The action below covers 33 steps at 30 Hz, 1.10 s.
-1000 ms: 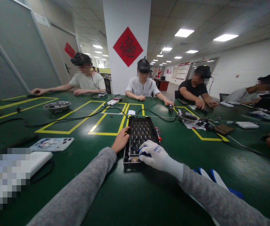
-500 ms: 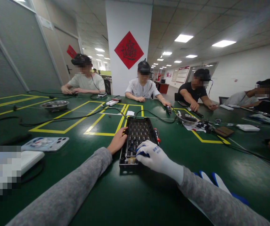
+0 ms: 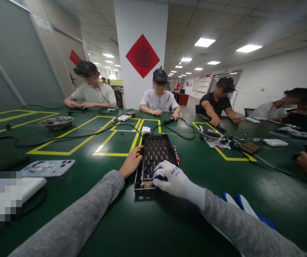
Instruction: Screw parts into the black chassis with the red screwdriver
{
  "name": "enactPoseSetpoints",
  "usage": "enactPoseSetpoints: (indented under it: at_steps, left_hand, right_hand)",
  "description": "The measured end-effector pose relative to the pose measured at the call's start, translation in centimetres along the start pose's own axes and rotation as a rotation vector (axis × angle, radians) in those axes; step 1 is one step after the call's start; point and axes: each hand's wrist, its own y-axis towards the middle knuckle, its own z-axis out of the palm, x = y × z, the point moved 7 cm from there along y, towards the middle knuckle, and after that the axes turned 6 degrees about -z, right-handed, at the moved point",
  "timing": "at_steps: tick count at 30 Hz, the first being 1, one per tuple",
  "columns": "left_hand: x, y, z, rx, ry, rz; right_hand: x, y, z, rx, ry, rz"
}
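Observation:
A long black case [image 3: 157, 150] filled with rows of small metal bits lies lengthwise in front of me. My left hand [image 3: 132, 161], bare, rests against its left side wall with fingers stretched out, touching the rim. My right hand [image 3: 171, 176] wears a white glove with blue fingertips. It sits over the near right corner of the case, its fingers curled and pressed together; anything between them is hidden. A small yellowish piece [image 3: 148, 185] lies in the near end of the case. Just past the right wall is a red and clear object [image 3: 176, 155], partly covered.
Left of me lie a phone [image 3: 48, 168] and a white box-like device [image 3: 33, 189]. Metal bowls stand at left [image 3: 57, 122] and right [image 3: 209, 134]. A spare glove [image 3: 246, 207] lies beside my right forearm. Cables cross the green table [image 3: 110, 228]; several co-workers sit around it.
My view has shifted slightly. Both hands stay at the case, the right one still curled at its near corner. Across the table, a co-worker's hand with a dark tool has moved left.

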Motion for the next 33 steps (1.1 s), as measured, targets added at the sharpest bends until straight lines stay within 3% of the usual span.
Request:
enactPoseSetpoints:
  at_steps: [33]
  left_hand:
    - [-0.53,-0.46,-0.19,-0.046,0.067,0.025]
  right_hand:
    - [0.57,-0.06,0.05,0.019,-0.038,-0.039]
